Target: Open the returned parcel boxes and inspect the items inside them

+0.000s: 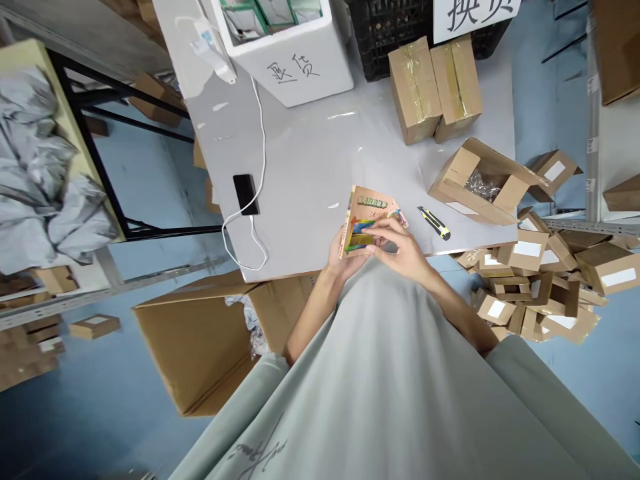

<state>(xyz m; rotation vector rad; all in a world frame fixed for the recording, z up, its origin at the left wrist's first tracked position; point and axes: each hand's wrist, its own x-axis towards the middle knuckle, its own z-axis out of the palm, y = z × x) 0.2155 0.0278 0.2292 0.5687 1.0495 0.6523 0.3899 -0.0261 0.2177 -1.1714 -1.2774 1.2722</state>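
A small orange printed box [367,207] with green lettering and a colourful picture is held over the front edge of the table, close to my body. My left hand [341,259] grips its left side and lower edge from beneath. The fingers and thumb of my right hand [400,248] are bent against its front and lower right, partly covering the picture. At its upper right a corner or flap sticks out. To the right, a yellow and black box cutter [434,223] lies on the table, apart from both hands.
An opened carton [465,177] with clear wrap sits at the table's right, with two taped cartons [414,90] behind. At the back stand a white foam box [300,70] and a black crate [373,40]. A cabled phone [245,193] lies left. Empty cartons [530,273] crowd the right floor.
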